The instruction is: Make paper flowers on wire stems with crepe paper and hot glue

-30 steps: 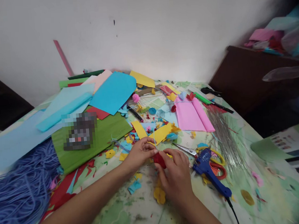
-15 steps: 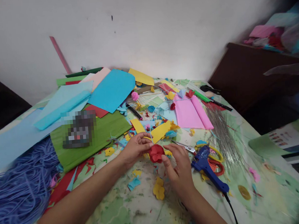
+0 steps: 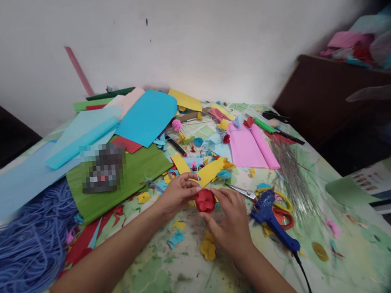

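A red paper flower is held up between my two hands, its face toward me. My left hand pinches it from the left, and a thin pale blue stem stands up by these fingers. From the right, my right hand touches the petals, index finger at the upper edge and thumb at the lower edge. Below the flower, a yellow paper flower lies on the table. Strips of yellow paper lie just behind my fingers.
A blue glue gun with a black cord lies at the right, beside scissors and a bundle of thin wires. Blue cords heap up at the left. Coloured paper sheets and a pixelated dark object lie behind.
My right thumb has moved left under the flower, and the right fingers have closed in on its petals. My left hand keeps its place.
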`<action>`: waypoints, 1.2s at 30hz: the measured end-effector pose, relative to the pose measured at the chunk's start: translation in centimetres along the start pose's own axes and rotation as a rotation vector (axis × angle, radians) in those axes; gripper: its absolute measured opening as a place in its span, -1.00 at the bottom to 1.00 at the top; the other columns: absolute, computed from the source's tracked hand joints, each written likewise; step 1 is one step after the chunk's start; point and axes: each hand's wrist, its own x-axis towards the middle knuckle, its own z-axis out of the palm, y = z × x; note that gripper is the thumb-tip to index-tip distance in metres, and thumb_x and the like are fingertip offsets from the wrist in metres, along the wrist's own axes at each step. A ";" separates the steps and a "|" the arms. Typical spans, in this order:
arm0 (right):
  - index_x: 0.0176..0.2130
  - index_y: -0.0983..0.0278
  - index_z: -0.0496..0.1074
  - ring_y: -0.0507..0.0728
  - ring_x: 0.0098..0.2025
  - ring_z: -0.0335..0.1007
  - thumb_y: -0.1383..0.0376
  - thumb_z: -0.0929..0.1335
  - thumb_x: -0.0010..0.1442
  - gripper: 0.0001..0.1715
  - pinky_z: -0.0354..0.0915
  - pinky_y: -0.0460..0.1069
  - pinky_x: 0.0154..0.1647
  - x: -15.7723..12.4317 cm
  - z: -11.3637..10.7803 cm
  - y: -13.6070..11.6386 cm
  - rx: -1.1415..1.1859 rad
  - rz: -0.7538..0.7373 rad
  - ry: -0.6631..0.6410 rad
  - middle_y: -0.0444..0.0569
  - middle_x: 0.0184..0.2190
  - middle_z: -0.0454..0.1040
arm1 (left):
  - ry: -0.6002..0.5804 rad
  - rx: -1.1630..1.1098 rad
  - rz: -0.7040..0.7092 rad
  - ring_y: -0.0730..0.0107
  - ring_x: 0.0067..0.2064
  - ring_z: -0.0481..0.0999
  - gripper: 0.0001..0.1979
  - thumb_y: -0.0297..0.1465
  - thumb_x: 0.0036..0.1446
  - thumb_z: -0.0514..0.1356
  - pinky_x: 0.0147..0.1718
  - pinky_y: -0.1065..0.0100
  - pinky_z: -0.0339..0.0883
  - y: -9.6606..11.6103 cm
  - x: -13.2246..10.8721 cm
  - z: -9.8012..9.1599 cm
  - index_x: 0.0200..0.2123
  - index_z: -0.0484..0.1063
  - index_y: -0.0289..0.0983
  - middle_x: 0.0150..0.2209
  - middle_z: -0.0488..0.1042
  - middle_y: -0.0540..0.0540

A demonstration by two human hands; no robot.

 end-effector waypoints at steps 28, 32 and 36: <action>-0.24 0.22 0.43 0.18 -0.15 0.21 0.33 0.29 0.11 -0.83 0.15 0.12 -0.14 -0.2 -0.5 -0.4 -0.005 -0.107 0.139 0.00 -0.23 0.32 | 0.036 0.120 0.091 0.54 -0.53 0.40 -0.60 -0.42 -0.24 0.37 -0.51 0.51 0.22 -0.4 0.3 0.2 -0.29 0.32 -0.32 -0.52 0.44 0.02; -0.33 0.23 0.44 0.15 -0.22 0.21 0.35 0.30 0.10 -0.88 0.13 0.10 -0.18 0.1 -0.5 0.1 -0.060 -0.042 0.190 -0.04 -0.34 0.32 | 0.051 0.125 0.096 0.54 -0.52 0.40 -0.60 -0.42 -0.25 0.37 -0.50 0.50 0.22 -0.5 0.3 0.2 -0.29 0.32 -0.32 -0.52 0.43 0.02; -0.38 0.25 0.44 0.14 -0.26 0.19 0.34 0.31 0.11 -0.90 0.13 0.09 -0.22 0.2 -0.5 0.0 -0.085 -0.039 0.150 -0.03 -0.37 0.35 | 0.064 0.151 0.103 0.52 -0.50 0.41 -0.60 -0.43 -0.25 0.37 -0.49 0.49 0.22 -0.5 0.1 0.4 -0.29 0.32 -0.32 -0.53 0.44 0.02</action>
